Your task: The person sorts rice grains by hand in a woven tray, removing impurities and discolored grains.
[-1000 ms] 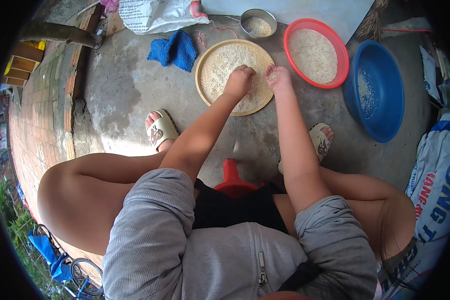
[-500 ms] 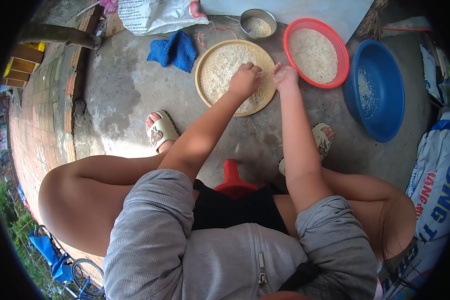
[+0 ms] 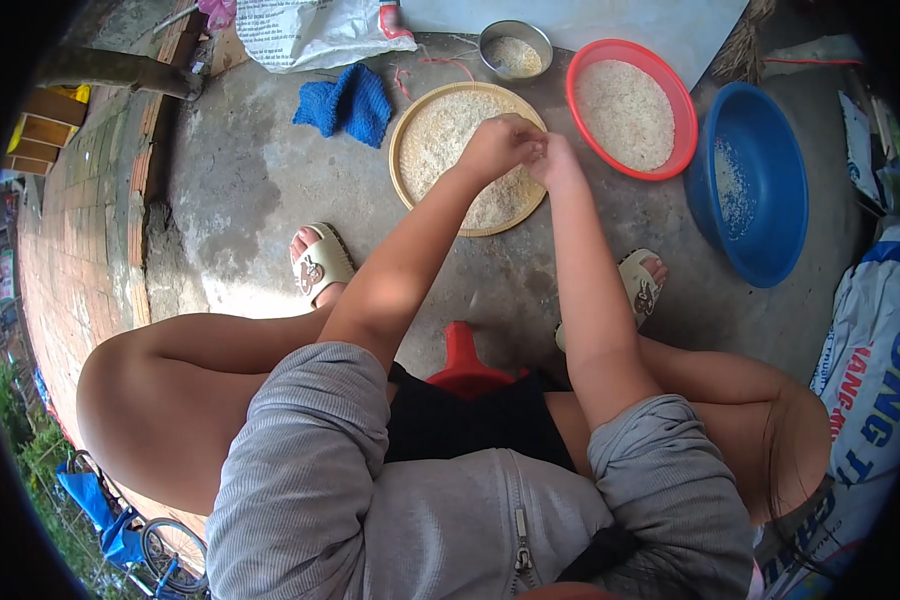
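Note:
Over the right part of a round woven tray (image 3: 407,190) my two hands meet. My left hand (image 3: 500,148) has its fingers bent and pressed together at the fingertips of the other hand; anything pinched in them is too small to make out. My right hand (image 3: 553,162) is cupped, its curled fingers partly covered by the left one; a few pale grains showed in its palm just before. Whitish rice grains (image 3: 440,140) lie spread across the tray beneath.
Right of the tray stand a red basin (image 3: 692,140) of rice and a blue basin (image 3: 785,200) with scattered grains. A metal bowl (image 3: 545,45) with grain sits behind. A blue cloth (image 3: 345,105) lies left. Printed sacks (image 3: 870,380) stand at right; a red stool (image 3: 460,350) is beneath me.
My left hand has moved right and slightly up from above the tray to touch my right hand. The right hand has shifted a little left, its palm now turned more toward the left hand.

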### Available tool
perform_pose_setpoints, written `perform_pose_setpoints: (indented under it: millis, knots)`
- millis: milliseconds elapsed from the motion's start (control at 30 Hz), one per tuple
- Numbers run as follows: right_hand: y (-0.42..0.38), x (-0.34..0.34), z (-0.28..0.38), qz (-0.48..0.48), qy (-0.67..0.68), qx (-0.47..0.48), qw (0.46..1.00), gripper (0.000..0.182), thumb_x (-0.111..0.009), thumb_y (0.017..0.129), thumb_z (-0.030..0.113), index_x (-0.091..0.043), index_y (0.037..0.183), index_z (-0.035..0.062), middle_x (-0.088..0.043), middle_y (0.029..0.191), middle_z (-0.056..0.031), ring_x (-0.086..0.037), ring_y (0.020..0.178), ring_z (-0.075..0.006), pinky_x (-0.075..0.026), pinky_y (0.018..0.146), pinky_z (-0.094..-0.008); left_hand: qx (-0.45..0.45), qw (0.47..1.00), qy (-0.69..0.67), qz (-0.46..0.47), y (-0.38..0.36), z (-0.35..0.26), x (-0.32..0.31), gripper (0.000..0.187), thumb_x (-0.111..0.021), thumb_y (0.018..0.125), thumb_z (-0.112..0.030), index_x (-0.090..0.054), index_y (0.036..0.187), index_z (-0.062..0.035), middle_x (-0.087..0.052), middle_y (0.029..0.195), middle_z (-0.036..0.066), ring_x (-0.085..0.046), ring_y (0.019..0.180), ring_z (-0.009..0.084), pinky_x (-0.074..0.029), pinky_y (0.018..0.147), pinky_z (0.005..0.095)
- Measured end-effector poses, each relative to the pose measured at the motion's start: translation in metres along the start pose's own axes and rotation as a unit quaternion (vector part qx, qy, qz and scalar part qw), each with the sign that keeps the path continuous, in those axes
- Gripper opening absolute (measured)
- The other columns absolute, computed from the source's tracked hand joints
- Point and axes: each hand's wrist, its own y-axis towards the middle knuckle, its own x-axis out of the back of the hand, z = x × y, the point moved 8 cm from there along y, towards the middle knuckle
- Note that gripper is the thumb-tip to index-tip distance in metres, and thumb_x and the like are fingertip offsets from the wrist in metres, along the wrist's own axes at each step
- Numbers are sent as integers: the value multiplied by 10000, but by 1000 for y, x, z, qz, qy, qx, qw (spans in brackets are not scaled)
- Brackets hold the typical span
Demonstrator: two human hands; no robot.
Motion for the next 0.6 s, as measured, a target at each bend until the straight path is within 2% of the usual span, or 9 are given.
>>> perform_pose_setpoints:
  millis: [133,200,267,333,400,433,500,533,600]
  knots:
    - [-11,-19,-12,-46,51,-22,997,244,-354,905,124,-500,962,-64,-553,920,-152,-575,830,-228,-513,724,-343,38,992,69,-100,8,12,34,176,-660,773,-160,-687,905,-48,-670,845,138,-655,744,217,-503,681,326]
    - [-5,-16,-19,-98,89,-46,990,219,-342,900,88,-496,941,-63,-531,862,-135,-562,773,-226,-524,725,-344,136,972,104,-159,5,41,57,173,-636,797,-177,-688,910,-55,-675,786,133,-662,709,216,-503,661,333]
    - [0,-28,-8,-97,109,-36,989,207,-336,897,71,-494,918,-61,-510,850,-135,-544,771,-223,-527,753,-358,152,961,109,-202,-1,54,79,181,-627,809,-199,-686,907,-58,-675,732,118,-663,672,215,-501,638,328]
    - [5,-54,18,-72,180,11,981,271,-331,913,107,-468,1013,-105,-504,931,-168,-548,859,-269,-532,815,-393,181,952,103,-226,-8,72,95,199,-629,808,-219,-686,908,-57,-673,728,115,-658,669,207,-494,630,315]
    - [-8,-103,58,30,147,80,985,421,-345,958,239,-387,1177,-117,-465,1133,-251,-509,1067,-360,-513,896,-442,183,947,98,-245,-12,88,106,191,-627,799,-212,-689,904,-65,-665,706,103,-646,642,205,-491,622,316]
    - [-26,-121,69,27,145,77,986,421,-345,958,239,-387,1177,-117,-465,1133,-251,-509,1067,-360,-513,896,-442,188,946,97,-245,-16,92,109,191,-627,799,-212,-689,904,-65,-665,706,103,-646,642,205,-491,622,316]
    - [-60,-137,81,-69,-1,65,996,497,-379,951,297,-324,1257,-90,-417,1216,-273,-444,1155,-408,-468,964,-467,206,934,140,-256,-21,98,115,184,-630,780,-201,-690,895,-71,-653,682,93,-633,617,208,-487,616,321]
    - [-56,-131,78,-67,-2,65,996,497,-379,951,297,-324,1257,-90,-417,1216,-273,-444,1155,-408,-468,964,-467,206,934,140,-258,-21,99,114,184,-630,780,-201,-690,895,-71,-653,682,93,-633,617,208,-487,616,321]
    - [-41,-105,81,-94,-110,182,973,459,-453,915,263,-377,1238,-53,-450,1193,-249,-495,1106,-388,-516,880,-446,200,943,157,-213,-23,100,105,181,-635,763,-196,-690,883,-73,-641,669,91,-627,615,209,-483,609,326]
